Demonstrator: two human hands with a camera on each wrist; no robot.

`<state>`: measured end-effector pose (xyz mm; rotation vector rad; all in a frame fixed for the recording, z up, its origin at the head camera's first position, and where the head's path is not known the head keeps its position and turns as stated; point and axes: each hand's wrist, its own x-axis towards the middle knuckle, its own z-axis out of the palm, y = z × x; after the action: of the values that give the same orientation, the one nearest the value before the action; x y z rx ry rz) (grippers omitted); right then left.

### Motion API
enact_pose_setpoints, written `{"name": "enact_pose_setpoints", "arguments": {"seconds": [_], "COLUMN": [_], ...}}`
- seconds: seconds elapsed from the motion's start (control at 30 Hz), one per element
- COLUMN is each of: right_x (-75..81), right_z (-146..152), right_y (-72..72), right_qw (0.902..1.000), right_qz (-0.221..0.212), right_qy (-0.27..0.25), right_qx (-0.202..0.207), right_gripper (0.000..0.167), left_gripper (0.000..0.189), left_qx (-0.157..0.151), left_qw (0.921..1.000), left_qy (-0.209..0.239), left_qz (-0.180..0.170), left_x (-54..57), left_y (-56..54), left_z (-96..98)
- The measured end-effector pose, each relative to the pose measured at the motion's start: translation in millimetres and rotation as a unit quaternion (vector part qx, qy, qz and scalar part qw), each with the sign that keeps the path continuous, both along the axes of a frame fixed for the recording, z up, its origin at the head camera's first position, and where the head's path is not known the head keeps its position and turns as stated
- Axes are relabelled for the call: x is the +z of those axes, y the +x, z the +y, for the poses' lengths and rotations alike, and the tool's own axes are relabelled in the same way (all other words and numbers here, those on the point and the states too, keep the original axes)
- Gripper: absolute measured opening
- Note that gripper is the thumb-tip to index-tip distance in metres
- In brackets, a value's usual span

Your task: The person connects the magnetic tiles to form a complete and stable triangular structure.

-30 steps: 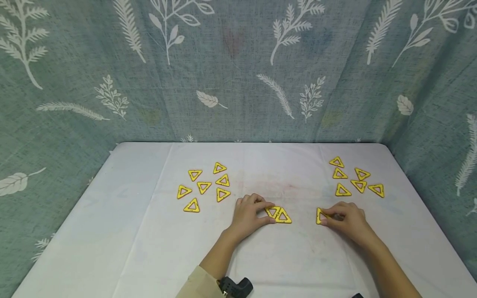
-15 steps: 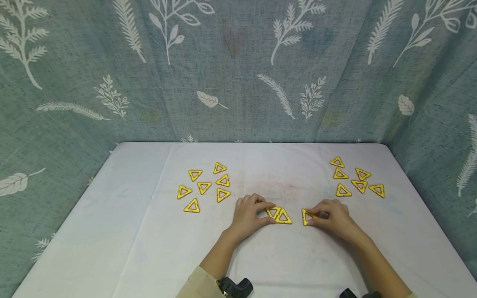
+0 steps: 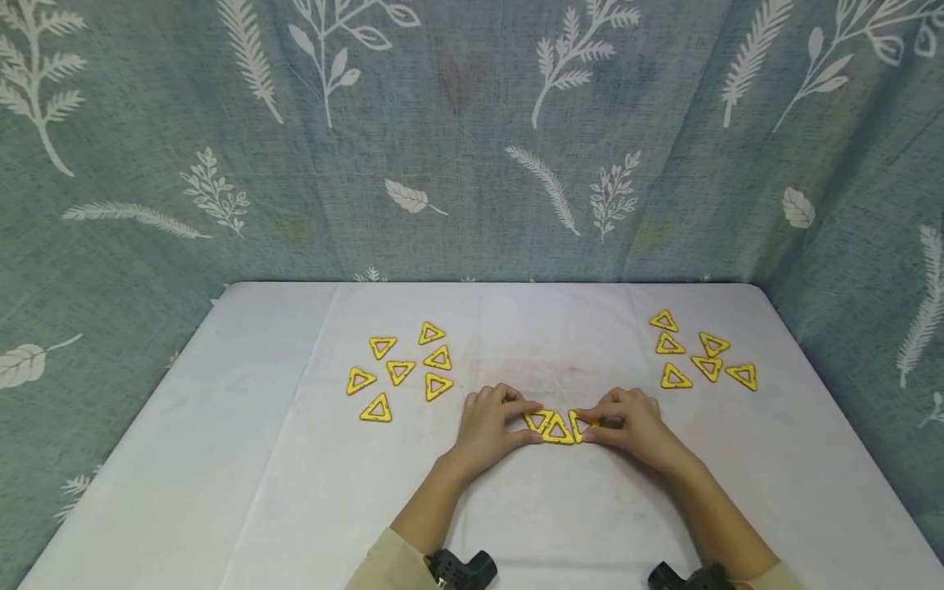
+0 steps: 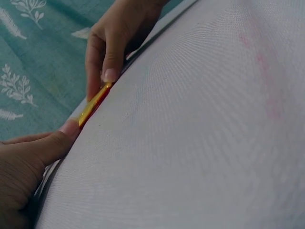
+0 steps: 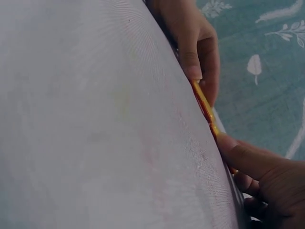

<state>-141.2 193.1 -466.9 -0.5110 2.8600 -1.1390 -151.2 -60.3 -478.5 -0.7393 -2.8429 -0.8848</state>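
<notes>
Head view: the right triangle (image 3: 574,427), well apart from the middle triangle (image 3: 558,440) a second ago, has slid leftward to just beside it; whether their corners touch I cannot tell. That seems to make nearly a row of three, since the left triangle (image 3: 539,420) already lies against the middle one. The right hand (image 3: 633,424) pinches the right triangle between thumb and finger; the left hand (image 3: 490,424) likewise pinches the left one, unmoved. Farther out on the table (image 3: 295,508) lie seven left triangles (image 3: 401,364) and six right triangles (image 3: 707,360). Behind hangs a curtain (image 3: 457,238).
</notes>
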Motion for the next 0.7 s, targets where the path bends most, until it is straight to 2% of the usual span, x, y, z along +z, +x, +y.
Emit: {"name": "enact_pose_setpoints", "arguments": {"seconds": [0.07, 0.27, 0.4, 0.53, 0.7], "right_x": [-1.6, -10.7, -12.5, -12.4, -13.5], "right_z": [-1.4, -1.6, -0.9, -0.3, 0.9], "right_y": [-1.3, -3.8, -3.7, -3.0, -1.2], "right_qw": [1.0, 0.9951, 0.9923, 0.9917, 0.9929], "right_qz": [0.004, 0.071, 0.087, 0.092, 0.102], "right_qy": [-0.001, 0.032, 0.039, 0.039, 0.025], "right_qx": [0.008, 0.061, 0.08, 0.082, 0.057], "right_gripper": [0.032, 0.034, 0.033, 0.033, 0.036], "left_gripper": [0.044, 0.044, 0.045, 0.045, 0.044], "left_qx": [-0.002, -0.004, -0.006, -0.007, -0.004], "left_qw": [1.0, 1.0, 0.9999, 0.9999, 1.0], "left_qy": [-0.002, -0.005, -0.006, -0.007, 0.003], "left_qz": [0.0, 0.004, 0.006, 0.006, 0.004], "left_x": [0.2, -0.2, -0.8, -1.6, -2.6], "left_y": [0.0, 0.2, -0.3, -0.9, -1.4], "left_z": [-0.6, -2.7, -3.1, -2.5, -0.6]}}
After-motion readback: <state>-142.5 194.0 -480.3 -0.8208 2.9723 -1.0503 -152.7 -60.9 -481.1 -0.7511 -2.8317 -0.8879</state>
